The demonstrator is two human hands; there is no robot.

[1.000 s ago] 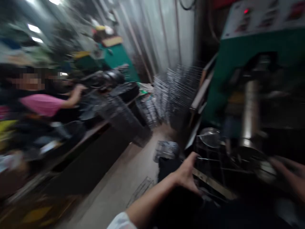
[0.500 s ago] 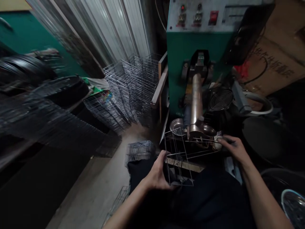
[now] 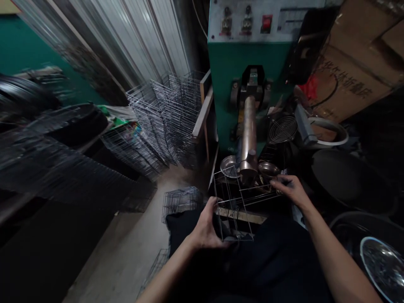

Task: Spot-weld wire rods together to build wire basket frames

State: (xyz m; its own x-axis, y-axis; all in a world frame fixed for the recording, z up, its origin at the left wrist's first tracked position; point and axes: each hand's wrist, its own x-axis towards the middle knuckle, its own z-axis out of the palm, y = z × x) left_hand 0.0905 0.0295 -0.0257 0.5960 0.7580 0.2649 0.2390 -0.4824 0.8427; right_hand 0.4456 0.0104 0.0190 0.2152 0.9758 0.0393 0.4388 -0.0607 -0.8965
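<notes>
Metal frame (image 3: 243, 203) is clamped at its near-left edge by the left hand (image 3: 205, 227), the right hand (image 3: 292, 191) pinching thin wire (image 3: 257, 188), open floor (image 3: 126, 240) leftward.

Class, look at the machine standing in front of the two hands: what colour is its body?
The machine is dark green, best seen in the head view.

Upper left of frame: ribbed metal wall (image 3: 135, 38). Below it, left of center, tall stacks of wire baskets (image 3: 158, 118). Far left: black coil (image 3: 25, 94), blurred. Upper right: cardboard box (image 3: 350, 80) with printed characters, red plastic (image 3: 309, 87) against it. Right of center: round spiral guard (image 3: 283, 128), beside pale-rimmed tub (image 3: 342, 139). Lower right corner: shiny, blue-rimmed round thing. Lower left: bare concrete floor (image 3: 97, 261).
</notes>
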